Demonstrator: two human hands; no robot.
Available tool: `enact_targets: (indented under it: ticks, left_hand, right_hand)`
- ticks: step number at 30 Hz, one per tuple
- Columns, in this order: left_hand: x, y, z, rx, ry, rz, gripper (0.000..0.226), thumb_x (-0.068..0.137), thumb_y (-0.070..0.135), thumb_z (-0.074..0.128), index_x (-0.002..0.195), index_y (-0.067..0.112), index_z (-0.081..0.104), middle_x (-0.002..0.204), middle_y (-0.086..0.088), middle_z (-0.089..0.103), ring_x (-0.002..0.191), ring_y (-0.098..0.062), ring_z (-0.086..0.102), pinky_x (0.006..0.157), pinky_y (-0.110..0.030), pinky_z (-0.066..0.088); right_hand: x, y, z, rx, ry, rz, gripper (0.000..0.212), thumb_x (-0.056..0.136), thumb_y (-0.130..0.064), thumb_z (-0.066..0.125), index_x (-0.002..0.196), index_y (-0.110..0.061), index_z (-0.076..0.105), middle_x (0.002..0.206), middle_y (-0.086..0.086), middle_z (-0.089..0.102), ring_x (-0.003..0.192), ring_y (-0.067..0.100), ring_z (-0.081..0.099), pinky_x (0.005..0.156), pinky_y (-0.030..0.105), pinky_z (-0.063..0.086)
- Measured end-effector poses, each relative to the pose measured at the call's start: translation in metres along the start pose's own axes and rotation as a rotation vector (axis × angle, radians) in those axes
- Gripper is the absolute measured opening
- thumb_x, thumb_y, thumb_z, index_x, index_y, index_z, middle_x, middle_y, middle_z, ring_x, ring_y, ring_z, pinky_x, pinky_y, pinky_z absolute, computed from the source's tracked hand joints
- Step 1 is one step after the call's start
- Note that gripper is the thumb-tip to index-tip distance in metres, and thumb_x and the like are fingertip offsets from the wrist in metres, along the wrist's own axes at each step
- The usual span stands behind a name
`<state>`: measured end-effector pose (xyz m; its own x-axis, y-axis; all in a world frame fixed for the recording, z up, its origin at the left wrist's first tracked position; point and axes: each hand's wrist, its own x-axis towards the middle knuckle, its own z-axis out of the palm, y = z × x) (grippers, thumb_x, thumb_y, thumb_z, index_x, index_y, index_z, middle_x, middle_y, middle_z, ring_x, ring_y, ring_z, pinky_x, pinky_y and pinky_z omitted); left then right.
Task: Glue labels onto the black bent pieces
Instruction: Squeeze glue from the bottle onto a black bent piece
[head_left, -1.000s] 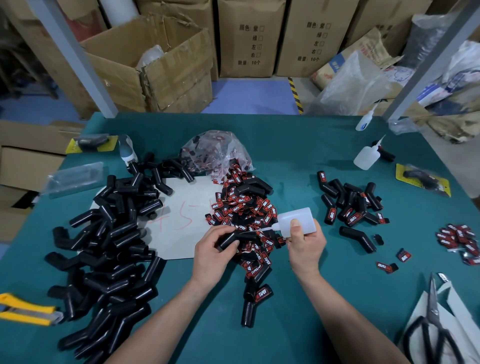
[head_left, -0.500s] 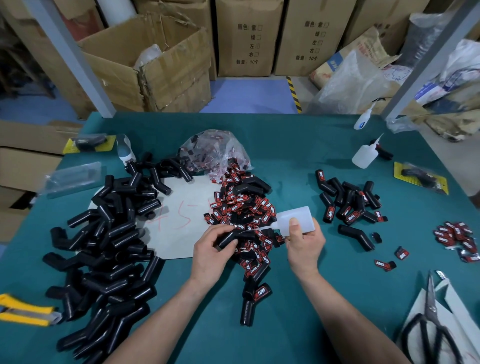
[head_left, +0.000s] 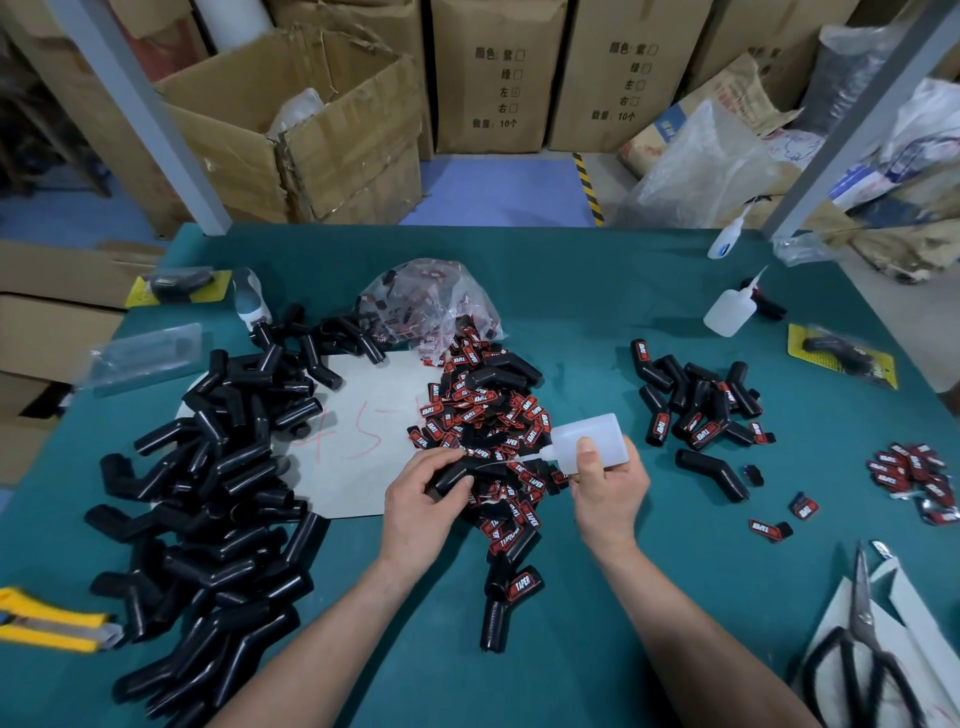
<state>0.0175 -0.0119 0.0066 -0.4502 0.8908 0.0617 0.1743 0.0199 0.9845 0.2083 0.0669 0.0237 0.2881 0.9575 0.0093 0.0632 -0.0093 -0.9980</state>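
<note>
My left hand (head_left: 423, 499) grips a black bent piece (head_left: 464, 472) over a heap of red-and-black labels (head_left: 485, 415). My right hand (head_left: 608, 480) holds a translucent glue bottle (head_left: 589, 439), thumb on its side, its thin nozzle pointing left onto the held piece. A large pile of unlabelled black bent pieces (head_left: 208, 493) lies on the left. A smaller group of labelled pieces (head_left: 696, 405) lies to the right of the glue bottle. One labelled piece (head_left: 506, 597) lies between my forearms.
A clear bag of labels (head_left: 431, 301) sits behind the heap on the green table (head_left: 597, 291). Two more glue bottles (head_left: 730, 312) stand at the back right. Scissors (head_left: 857, 639) lie at the lower right, a yellow knife (head_left: 49, 621) at the lower left, loose labels (head_left: 914, 475) far right.
Both hands stay in nearly the same place, with the nozzle kept at the held piece. The view has shifted only slightly.
</note>
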Motion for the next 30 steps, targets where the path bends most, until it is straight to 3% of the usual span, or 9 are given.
enact_targets:
  ticks: [3, 7, 12, 18, 24, 26, 30]
  left_hand:
    - [-0.0002, -0.0012, 0.0001, 0.002, -0.007, -0.007, 0.054, 0.087, 0.003, 0.08, 0.104, 0.054, 0.074, 0.112, 0.021, 0.07, 0.106, -0.006, 0.068, 0.088, -0.011, 0.05]
    - [-0.0001, -0.0007, 0.0013, 0.005, 0.002, 0.007, 0.049, 0.086, 0.0, 0.08, 0.104, 0.045, 0.074, 0.11, 0.02, 0.07, 0.103, -0.004, 0.068, 0.085, -0.009, 0.049]
    - [-0.0003, -0.0002, 0.0014, 0.009, 0.009, 0.002, 0.045, 0.085, -0.001, 0.08, 0.103, 0.041, 0.074, 0.109, 0.02, 0.071, 0.102, -0.003, 0.068, 0.085, -0.008, 0.048]
    - [-0.0005, -0.0005, 0.001, 0.012, 0.002, -0.006, 0.045, 0.085, 0.001, 0.081, 0.103, 0.042, 0.073, 0.108, 0.022, 0.07, 0.102, -0.002, 0.068, 0.086, -0.007, 0.047]
    - [-0.0009, -0.0004, 0.0007, 0.001, -0.001, -0.023, 0.044, 0.086, 0.001, 0.08, 0.104, 0.041, 0.074, 0.109, 0.022, 0.071, 0.102, -0.002, 0.068, 0.085, -0.007, 0.048]
    - [-0.0007, -0.001, 0.0008, -0.007, -0.007, -0.034, 0.043, 0.086, 0.002, 0.081, 0.104, 0.04, 0.074, 0.109, 0.02, 0.071, 0.102, -0.003, 0.069, 0.085, -0.01, 0.05]
    - [-0.0009, -0.0034, 0.0008, -0.029, -0.029, -0.08, 0.033, 0.088, 0.004, 0.08, 0.109, 0.029, 0.078, 0.11, 0.015, 0.072, 0.101, -0.009, 0.07, 0.09, -0.029, 0.057]
  right_hand:
    - [-0.0001, -0.0015, 0.0005, -0.006, -0.001, -0.008, 0.018, 0.075, -0.054, 0.066, 0.078, -0.035, 0.065, 0.074, 0.003, 0.061, 0.07, 0.024, 0.059, 0.063, 0.057, 0.052]
    - [0.0001, -0.0009, 0.0002, -0.001, 0.01, -0.007, 0.023, 0.075, -0.052, 0.066, 0.075, -0.029, 0.062, 0.072, 0.004, 0.059, 0.068, 0.023, 0.056, 0.062, 0.058, 0.05]
    - [-0.001, 0.0, 0.0005, -0.011, -0.016, -0.017, 0.016, 0.075, -0.054, 0.066, 0.076, -0.039, 0.063, 0.07, 0.004, 0.058, 0.066, 0.022, 0.055, 0.059, 0.055, 0.05]
    - [-0.0003, 0.0038, -0.0003, 0.019, -0.013, -0.009, 0.032, 0.076, -0.053, 0.067, 0.077, -0.022, 0.059, 0.072, 0.009, 0.058, 0.069, 0.026, 0.056, 0.061, 0.058, 0.049]
    - [-0.0016, 0.0027, 0.0003, 0.006, -0.018, -0.032, 0.028, 0.076, -0.053, 0.066, 0.075, -0.025, 0.059, 0.069, -0.001, 0.059, 0.066, 0.021, 0.055, 0.06, 0.05, 0.049]
    - [-0.0018, 0.002, 0.0005, 0.001, -0.012, -0.037, 0.029, 0.076, -0.053, 0.065, 0.077, -0.024, 0.058, 0.07, 0.001, 0.058, 0.066, 0.021, 0.056, 0.06, 0.049, 0.049]
    - [-0.0008, 0.0025, 0.0006, 0.001, 0.008, -0.032, 0.029, 0.076, -0.052, 0.065, 0.076, -0.024, 0.058, 0.07, 0.004, 0.058, 0.066, 0.022, 0.056, 0.059, 0.052, 0.05]
